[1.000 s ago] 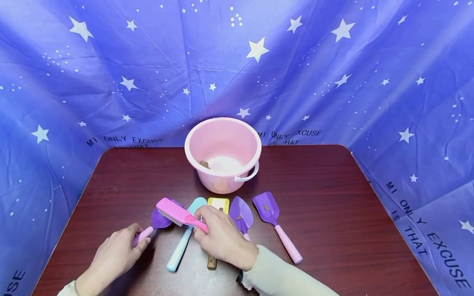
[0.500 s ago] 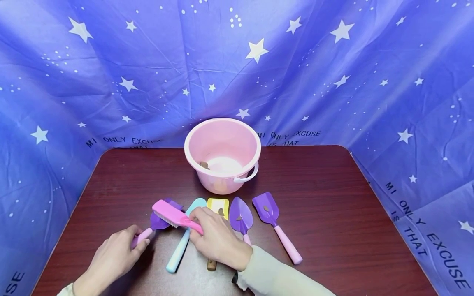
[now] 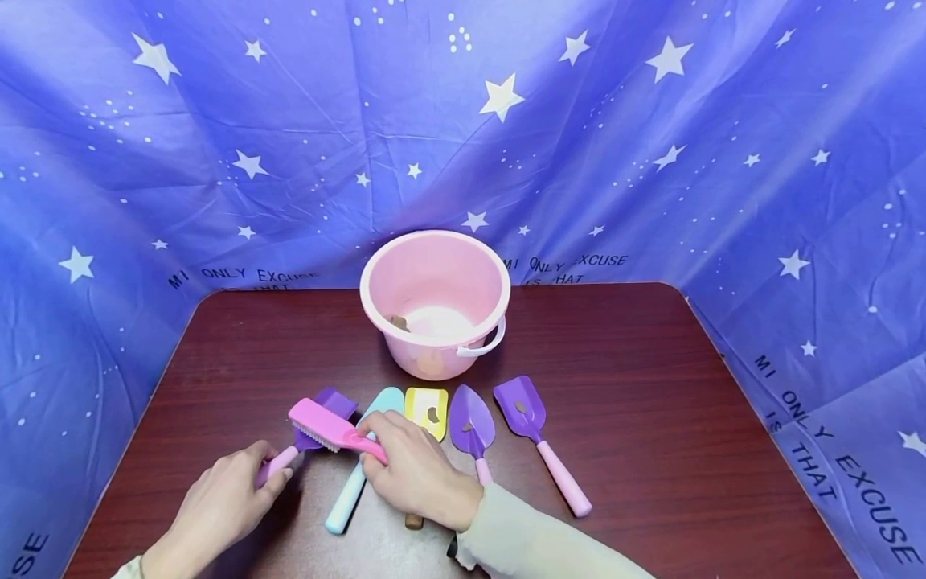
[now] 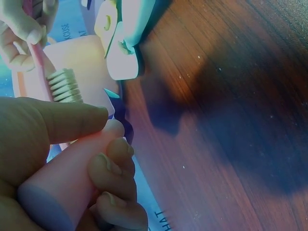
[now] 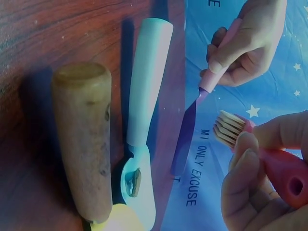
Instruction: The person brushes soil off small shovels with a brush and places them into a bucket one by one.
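Note:
My left hand (image 3: pixel 220 494) grips the pink handle of a toy shovel with a purple blade (image 3: pixel 338 402), at the left of the row of tools. In the left wrist view its fingers curl round that handle (image 4: pixel 62 187). Between fingers and thumb, my right hand (image 3: pixel 423 474) holds a pink brush (image 3: pixel 321 422) by its handle. The brush head lies over the purple blade, bristles (image 5: pixel 228 129) downward, and covers part of it. In the right wrist view the bristles look apart from the blade; whether they touch it, I cannot tell.
A light-blue shovel (image 3: pixel 350 498) and a yellow, wooden-handled shovel (image 3: pixel 419 398) lie partly under my right hand. Further right are a pointed purple trowel (image 3: pixel 473 410) and a square purple shovel (image 3: pixel 531 402), each with a brown bit. A pink bucket (image 3: pixel 434 362) stands behind, brown pieces inside.
My right hand and the brush have moved left and slightly toward me across the purple blade, showing more of the yellow shovel and the blade's far end. The left hand has stayed nearly still.

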The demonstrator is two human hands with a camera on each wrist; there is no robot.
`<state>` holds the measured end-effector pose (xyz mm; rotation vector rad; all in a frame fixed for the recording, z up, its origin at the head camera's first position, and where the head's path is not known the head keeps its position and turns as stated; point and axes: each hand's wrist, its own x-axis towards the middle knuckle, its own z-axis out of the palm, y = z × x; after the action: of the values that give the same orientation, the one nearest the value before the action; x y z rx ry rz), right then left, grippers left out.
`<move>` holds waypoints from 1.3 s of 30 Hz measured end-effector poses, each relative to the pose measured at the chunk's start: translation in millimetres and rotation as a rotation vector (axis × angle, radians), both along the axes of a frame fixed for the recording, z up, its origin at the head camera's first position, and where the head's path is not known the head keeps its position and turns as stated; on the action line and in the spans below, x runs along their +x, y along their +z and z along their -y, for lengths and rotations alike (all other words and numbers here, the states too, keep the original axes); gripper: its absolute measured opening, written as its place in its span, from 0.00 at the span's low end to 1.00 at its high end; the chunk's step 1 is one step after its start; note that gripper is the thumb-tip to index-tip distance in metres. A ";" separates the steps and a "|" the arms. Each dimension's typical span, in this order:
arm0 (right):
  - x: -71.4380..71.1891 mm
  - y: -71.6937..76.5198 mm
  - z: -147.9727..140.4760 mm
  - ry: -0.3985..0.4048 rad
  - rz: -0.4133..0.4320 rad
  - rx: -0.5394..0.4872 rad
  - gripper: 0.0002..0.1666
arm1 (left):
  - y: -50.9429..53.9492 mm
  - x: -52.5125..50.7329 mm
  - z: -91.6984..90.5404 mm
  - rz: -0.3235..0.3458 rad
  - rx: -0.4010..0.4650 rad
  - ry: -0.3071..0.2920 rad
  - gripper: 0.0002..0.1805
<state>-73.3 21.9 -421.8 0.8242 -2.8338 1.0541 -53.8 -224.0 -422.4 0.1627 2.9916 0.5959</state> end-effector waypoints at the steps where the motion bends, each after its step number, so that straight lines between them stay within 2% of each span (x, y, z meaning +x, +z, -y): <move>1: 0.0 -0.7 0.9 0.004 -0.003 0.003 0.17 | 0.0 0.0 -0.1 0.001 -0.001 -0.001 0.08; 14: 1.3 -6.5 11.1 0.051 -0.052 0.001 0.17 | -0.6 3.7 3.8 -0.002 0.000 -0.002 0.07; 21: -0.4 -7.2 12.6 0.062 -0.070 0.044 0.17 | 1.8 2.8 4.4 -0.012 0.004 -0.005 0.07; 31: -3.4 -6.7 14.9 0.053 -0.043 0.126 0.17 | 3.4 3.4 5.1 -0.003 0.003 0.003 0.08; 39: -6.5 -7.7 16.5 0.058 -0.022 0.143 0.16 | 3.7 4.4 7.1 -0.011 -0.007 0.002 0.08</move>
<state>-79.8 5.4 -429.5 0.9270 -2.9114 0.8494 -49.4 -231.1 -418.7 0.1636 3.0047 0.5873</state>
